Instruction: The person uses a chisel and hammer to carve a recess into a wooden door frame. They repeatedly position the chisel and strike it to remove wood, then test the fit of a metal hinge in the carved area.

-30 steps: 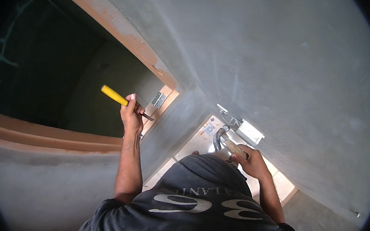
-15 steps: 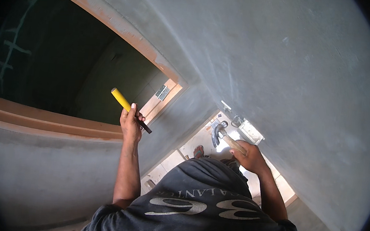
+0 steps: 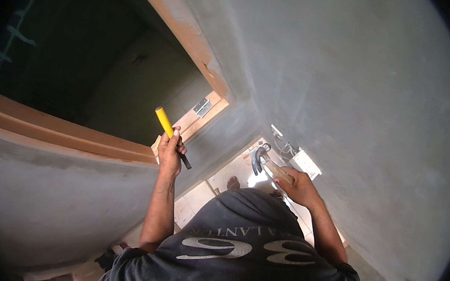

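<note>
My left grip (image 3: 170, 154) is closed round the yellow-handled chisel (image 3: 164, 121), its long axis slanting from handle at upper left to blade at lower right. Ahead and right, apart from it, the metal hinge (image 3: 203, 107) sits by a corner of the wooden frame (image 3: 186, 38). Of my 2 grips, the right grip (image 3: 302, 190), wrapped round the hammer (image 3: 278, 171), is farther from it. My fingers hide the chisel's middle; its cutting edge is too small to tell.

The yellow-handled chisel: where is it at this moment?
In the head view, the yellow-handled chisel is left of centre in the left hand, below and left of the metal hinge.
</note>
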Motion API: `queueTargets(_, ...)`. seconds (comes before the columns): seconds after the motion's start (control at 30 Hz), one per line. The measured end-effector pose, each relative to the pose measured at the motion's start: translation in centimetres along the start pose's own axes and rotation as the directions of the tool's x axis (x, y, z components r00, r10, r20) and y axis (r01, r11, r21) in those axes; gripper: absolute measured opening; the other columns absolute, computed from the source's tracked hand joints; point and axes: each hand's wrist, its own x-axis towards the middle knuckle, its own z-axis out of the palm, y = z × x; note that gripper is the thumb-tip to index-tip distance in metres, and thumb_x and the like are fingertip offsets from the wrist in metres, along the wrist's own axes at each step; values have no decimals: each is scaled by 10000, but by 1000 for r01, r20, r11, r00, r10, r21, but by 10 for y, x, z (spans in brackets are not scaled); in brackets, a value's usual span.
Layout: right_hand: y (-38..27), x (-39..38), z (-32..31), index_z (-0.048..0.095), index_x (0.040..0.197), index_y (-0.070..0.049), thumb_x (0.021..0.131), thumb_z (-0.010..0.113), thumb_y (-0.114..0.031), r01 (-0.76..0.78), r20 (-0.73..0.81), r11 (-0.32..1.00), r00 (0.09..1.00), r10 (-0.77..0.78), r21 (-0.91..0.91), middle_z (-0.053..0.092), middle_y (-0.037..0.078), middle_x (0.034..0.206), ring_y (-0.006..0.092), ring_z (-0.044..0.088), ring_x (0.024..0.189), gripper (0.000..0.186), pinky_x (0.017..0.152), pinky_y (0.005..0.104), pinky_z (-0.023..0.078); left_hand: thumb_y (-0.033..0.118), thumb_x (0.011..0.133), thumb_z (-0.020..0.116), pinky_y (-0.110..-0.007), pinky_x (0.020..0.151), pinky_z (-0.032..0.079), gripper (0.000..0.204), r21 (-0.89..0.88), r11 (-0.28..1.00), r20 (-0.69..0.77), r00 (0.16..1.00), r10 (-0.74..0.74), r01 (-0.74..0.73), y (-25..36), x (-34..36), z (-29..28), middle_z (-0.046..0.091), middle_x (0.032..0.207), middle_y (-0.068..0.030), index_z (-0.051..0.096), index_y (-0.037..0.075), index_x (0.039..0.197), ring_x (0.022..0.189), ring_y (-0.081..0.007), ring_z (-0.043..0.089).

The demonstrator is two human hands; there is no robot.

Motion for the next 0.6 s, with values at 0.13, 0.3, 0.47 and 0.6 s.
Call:
queueTargets(0.13, -34, 8, 19, 703, 1189, 11, 986, 733, -215, -50, -51, 997, 997, 53, 58, 702, 50, 892, 116, 593, 828, 305, 760, 300, 503, 250, 1060, 617, -245, 597, 406, 228, -84, 997, 70, 998, 5, 1, 1, 21, -6, 461, 776, 35, 601, 71, 1200, 661, -62, 429)
queueTargets(0.3, -63, 20, 45, 705, 1194, 6, 987, 735, -220, -122, -79, 990, 989, 127, 69, 685, 32, 860, 110, 584, 804, 309, 746, 292, 496, 236, 1078, 589, -244, 656, 450, 189, -180, 983, 136, 991, -13, 38, -8, 47, -27, 531, 818, 14, 606, 74, 1174, 697, -80, 494)
queueTargets(0.47, -75, 26, 67, 704, 1193, 12, 987, 733, -218, -136, -145, 986, 978, 149, 97, 686, 27, 882, 106, 581, 823, 309, 761, 286, 493, 258, 1049, 650, -217, 726, 445, 203, 6, 999, 161, 986, 36, -38, -6, 67, -37, 613, 888, 7, 651, 77, 1140, 733, -71, 533)
queueTargets(0.6, -74, 24, 80, 706, 1195, 10, 988, 733, -212, -154, -199, 984, 965, 170, 93, 675, 13, 902, 92, 566, 834, 305, 763, 279, 482, 214, 1010, 714, -208, 707, 431, 168, 159, 987, 282, 959, -16, -31, 7, 72, -36, 618, 878, 29, 693, 82, 1112, 716, -65, 517)
